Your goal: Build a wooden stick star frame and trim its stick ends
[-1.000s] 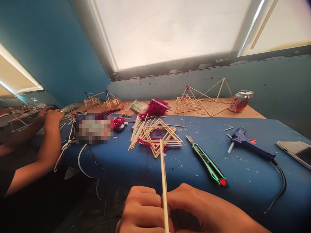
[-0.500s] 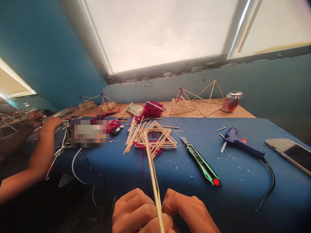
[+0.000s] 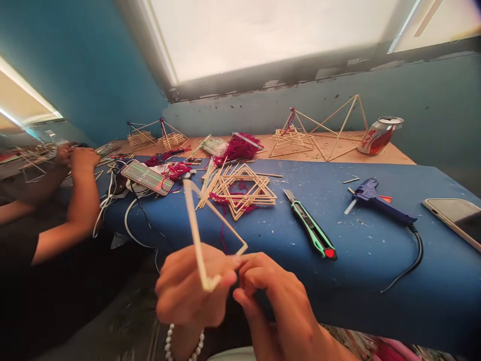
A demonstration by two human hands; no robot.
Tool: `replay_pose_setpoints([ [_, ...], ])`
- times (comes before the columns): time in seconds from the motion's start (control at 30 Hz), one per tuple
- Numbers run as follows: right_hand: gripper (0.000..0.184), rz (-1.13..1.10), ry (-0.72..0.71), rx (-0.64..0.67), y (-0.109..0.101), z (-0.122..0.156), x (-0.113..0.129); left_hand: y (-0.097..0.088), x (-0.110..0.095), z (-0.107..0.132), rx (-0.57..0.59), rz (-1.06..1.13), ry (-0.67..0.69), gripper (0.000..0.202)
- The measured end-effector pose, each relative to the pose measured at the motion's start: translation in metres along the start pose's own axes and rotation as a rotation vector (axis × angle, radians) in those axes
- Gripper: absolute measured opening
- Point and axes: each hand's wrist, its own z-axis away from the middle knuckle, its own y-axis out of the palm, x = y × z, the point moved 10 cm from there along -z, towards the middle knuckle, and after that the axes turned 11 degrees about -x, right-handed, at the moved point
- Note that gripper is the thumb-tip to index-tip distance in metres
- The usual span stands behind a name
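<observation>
My left hand (image 3: 190,288) and my right hand (image 3: 268,288) are raised in front of the blue table (image 3: 263,240), both pinching a small triangle of thin wooden sticks (image 3: 205,230). The left hand's thumb and fingers grip its lower corner; the right hand's fingertips pinch its right corner. A bead bracelet (image 3: 184,346) circles my left wrist. Behind the triangle, a flat star-shaped stick frame (image 3: 244,190) wound with red yarn lies on the table.
A green utility knife (image 3: 310,230), a blue glue gun (image 3: 376,203) with its cord, and a phone (image 3: 456,215) lie to the right. Another phone (image 3: 147,176), red yarn (image 3: 240,146), stick pyramids (image 3: 323,128), and a can (image 3: 379,134) sit behind. Another person's arms (image 3: 75,200) work at left.
My hands rose from the bottom edge and the sticks, seen edge-on as one line before, now show as an open triangle. The view tilted down and right.
</observation>
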Motion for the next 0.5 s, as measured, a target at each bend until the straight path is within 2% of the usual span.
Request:
replay_pose_setpoints([
  [0.07, 0.022, -0.038, -0.058, 0.02, 0.002, 0.003, 0.007, 0.003, -0.015, -0.009, -0.004, 0.026, 0.154, 0.01],
  [0.13, 0.021, -0.02, -0.074, 0.004, 0.0, 0.004, 0.009, 0.004, -0.018, -0.015, 0.003, 0.058, 0.193, 0.014],
  [0.27, 0.021, 0.078, 0.027, -0.007, -0.006, 0.003, 0.002, -0.004, -0.009, -0.02, -0.065, 0.059, 0.07, 0.02],
  [0.37, 0.021, 0.074, 0.014, 0.027, -0.005, 0.001, 0.007, -0.01, -0.004, -0.019, -0.106, 0.045, -0.025, 0.027],
  [0.5, 0.019, 0.005, 0.021, 0.129, 0.006, -0.006, 0.008, -0.014, -0.008, -0.02, -0.1, 0.033, -0.041, 0.031],
])
